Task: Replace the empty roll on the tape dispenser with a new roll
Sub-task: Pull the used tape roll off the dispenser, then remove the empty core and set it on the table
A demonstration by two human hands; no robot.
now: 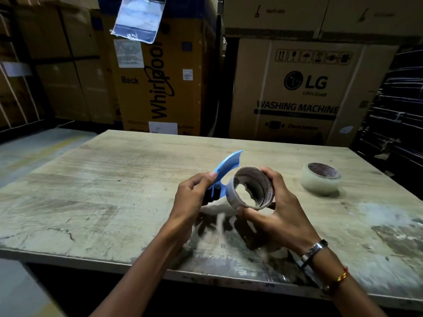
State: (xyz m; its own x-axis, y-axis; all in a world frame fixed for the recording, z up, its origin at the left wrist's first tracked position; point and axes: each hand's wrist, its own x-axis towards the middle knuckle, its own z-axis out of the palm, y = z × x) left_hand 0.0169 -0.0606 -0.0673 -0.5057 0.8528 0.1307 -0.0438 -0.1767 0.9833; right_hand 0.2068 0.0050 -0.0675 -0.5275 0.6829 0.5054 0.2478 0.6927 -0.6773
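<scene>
Risk: our left hand (194,193) gripped the dispenser (225,172), our right hand (274,209) pinched the empty roll (249,186); twisting might jam it.

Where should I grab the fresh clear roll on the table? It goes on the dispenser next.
Take the new roll by its curved outer wall, coming down from above with thumb and fingers on opposite sides. It lies flat on the table, core hole up, standing apart from both hands, so its sides look reachable all round.
</scene>
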